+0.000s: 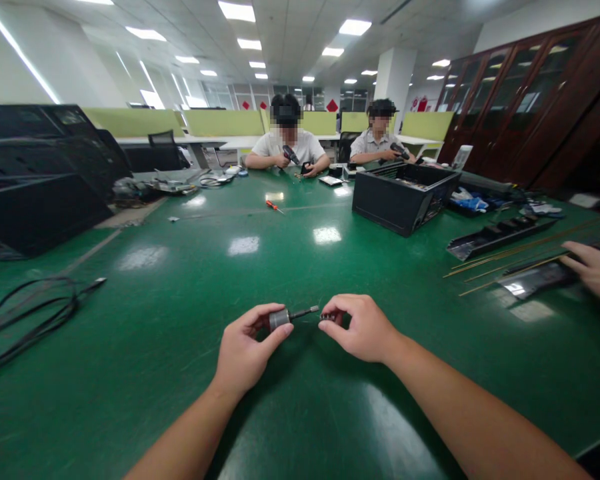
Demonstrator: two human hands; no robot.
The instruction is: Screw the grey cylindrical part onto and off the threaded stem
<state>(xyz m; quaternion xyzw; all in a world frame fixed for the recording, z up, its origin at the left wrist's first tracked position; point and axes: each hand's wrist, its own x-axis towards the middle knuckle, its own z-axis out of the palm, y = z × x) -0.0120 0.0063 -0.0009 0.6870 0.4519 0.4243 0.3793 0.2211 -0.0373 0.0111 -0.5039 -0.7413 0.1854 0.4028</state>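
Near the middle of the table, my left hand (pixel 247 343) grips a grey metal cylinder (pixel 280 319) between thumb and fingers. A thin dark shaft (pixel 304 312) with a lighter tip sticks out of the cylinder to the right. Just beyond that tip, my right hand (pixel 360 327) pinches a small dark metal part (pixel 327 317) with a ridged, shiny edge. Its exact kind is too small to make out, and the fingers cover some of it. A narrow gap separates the shaft tip from this part.
An orange screwdriver (pixel 273 205) lies farther off on the green table (pixel 205 267). Black cables (pixel 35 327) lie left, a black computer case (pixel 405 200) back right. Thin brass-coloured rods (pixel 500 260) lie near another person's hand (pixel 597 267). Two people sit opposite with power drills (pixel 291 155).
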